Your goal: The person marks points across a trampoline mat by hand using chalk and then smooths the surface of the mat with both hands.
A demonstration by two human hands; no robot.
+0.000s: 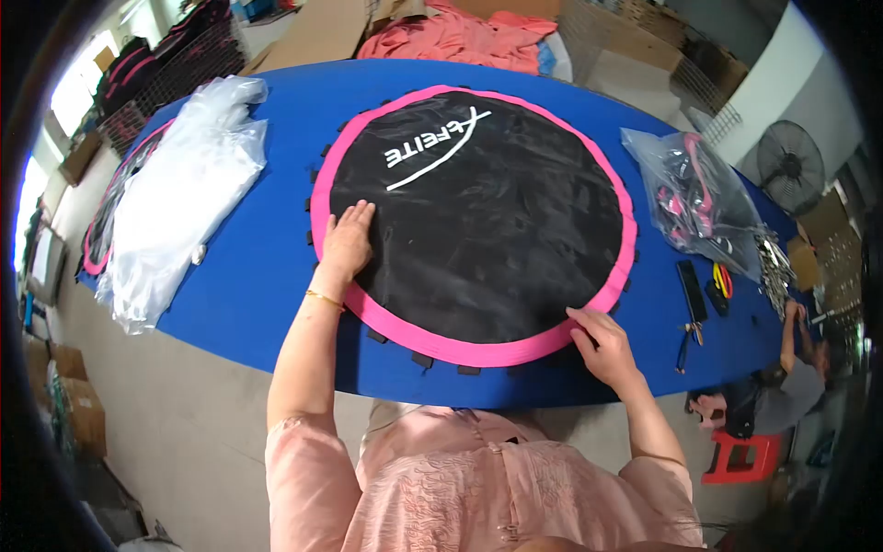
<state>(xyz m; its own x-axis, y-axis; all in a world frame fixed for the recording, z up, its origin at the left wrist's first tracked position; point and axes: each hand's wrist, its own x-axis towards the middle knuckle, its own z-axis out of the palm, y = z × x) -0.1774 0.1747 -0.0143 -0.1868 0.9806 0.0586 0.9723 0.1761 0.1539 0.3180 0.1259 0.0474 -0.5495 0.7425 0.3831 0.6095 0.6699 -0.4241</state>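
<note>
A round black mat (487,221) with a pink border, white lettering and small black tabs around its rim lies flat on the blue table (221,294). My left hand (348,241) rests flat on the mat's left edge, across the pink border and the black fabric, fingers stretched out. At the lower right edge, my right hand (602,345) touches the pink border with its fingertips, the thumb apart from the fingers. Nothing shows in either hand.
Clear plastic bags (184,193) lie at the left. To the right are a bag with pink and black parts (699,198), a phone (692,290), scissors (722,281) and metal pieces (774,267). A co-worker (791,386) is at far right, near a red stool (743,457).
</note>
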